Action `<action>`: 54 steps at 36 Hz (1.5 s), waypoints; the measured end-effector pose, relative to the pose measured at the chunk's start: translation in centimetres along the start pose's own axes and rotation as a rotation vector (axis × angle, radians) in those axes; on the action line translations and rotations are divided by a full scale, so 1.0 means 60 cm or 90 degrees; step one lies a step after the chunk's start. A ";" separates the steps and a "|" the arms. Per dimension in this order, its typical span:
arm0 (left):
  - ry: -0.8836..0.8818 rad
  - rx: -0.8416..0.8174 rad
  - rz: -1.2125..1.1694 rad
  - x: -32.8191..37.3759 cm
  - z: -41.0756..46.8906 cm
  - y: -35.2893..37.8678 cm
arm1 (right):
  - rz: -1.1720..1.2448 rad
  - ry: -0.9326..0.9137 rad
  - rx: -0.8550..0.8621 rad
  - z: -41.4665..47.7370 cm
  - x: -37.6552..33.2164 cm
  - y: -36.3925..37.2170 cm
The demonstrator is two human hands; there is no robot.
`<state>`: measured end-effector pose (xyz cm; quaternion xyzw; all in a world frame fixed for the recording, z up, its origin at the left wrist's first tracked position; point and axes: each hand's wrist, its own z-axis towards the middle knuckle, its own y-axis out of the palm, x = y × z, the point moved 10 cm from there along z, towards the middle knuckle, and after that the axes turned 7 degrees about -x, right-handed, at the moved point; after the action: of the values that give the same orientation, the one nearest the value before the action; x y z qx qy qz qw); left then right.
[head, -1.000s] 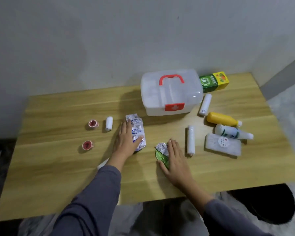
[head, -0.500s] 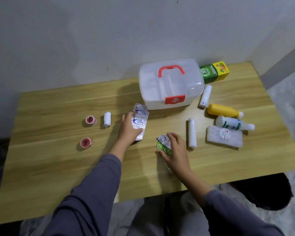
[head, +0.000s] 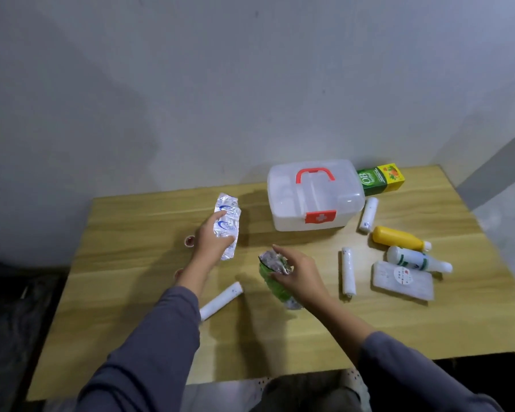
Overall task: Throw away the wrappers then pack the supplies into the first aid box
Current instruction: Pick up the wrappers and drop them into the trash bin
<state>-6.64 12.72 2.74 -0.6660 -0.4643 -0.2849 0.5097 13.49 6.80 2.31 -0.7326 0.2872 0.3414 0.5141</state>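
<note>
My left hand [head: 210,242] holds a silver-and-blue foil wrapper [head: 227,224] lifted off the wooden table [head: 280,346]. My right hand [head: 299,273] grips a crumpled green-and-silver wrapper [head: 272,275], also raised. The closed translucent first aid box [head: 314,194] with a red handle and red latch stands behind, at the table's back. To its right lie a green-yellow carton [head: 379,179], a yellow bottle [head: 397,238], a white bottle [head: 415,258], a flat white pack [head: 402,280] and two white rolls [head: 368,214] [head: 348,272]. Another white roll [head: 220,300] lies under my left forearm.
A small red tape roll [head: 189,240] sits left of my left hand; a second one is mostly hidden by my wrist. A grey wall rises right behind the table. The floor shows at right, dark clutter at left.
Both hands have lifted their wrappers off the table, the left one higher and to the left. The view has tilted up, and a white roll near my left forearm now shows fully.
</note>
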 end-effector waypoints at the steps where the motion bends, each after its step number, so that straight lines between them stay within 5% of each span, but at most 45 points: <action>1: 0.008 0.021 -0.005 0.011 -0.002 -0.015 | -0.004 -0.025 0.006 0.003 -0.021 -0.007; 11: 0.138 0.052 -0.038 0.173 -0.003 -0.036 | -0.013 -0.133 0.175 0.027 -0.140 -0.187; 21: 0.271 -0.086 -0.019 0.387 0.012 0.179 | -0.024 -0.072 0.390 -0.055 -0.058 -0.456; 39: 0.347 -0.532 0.014 0.575 -0.201 0.899 | 0.060 0.284 0.718 -0.500 0.416 -0.776; 54: 0.267 -0.823 0.236 0.356 -0.409 1.381 | 0.318 0.594 0.814 -0.787 0.817 -0.648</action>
<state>79.66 -7.54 -5.56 -0.8346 0.0274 -0.5345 0.1306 82.70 -29.52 -3.80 -0.2799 0.7635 -0.1225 0.5689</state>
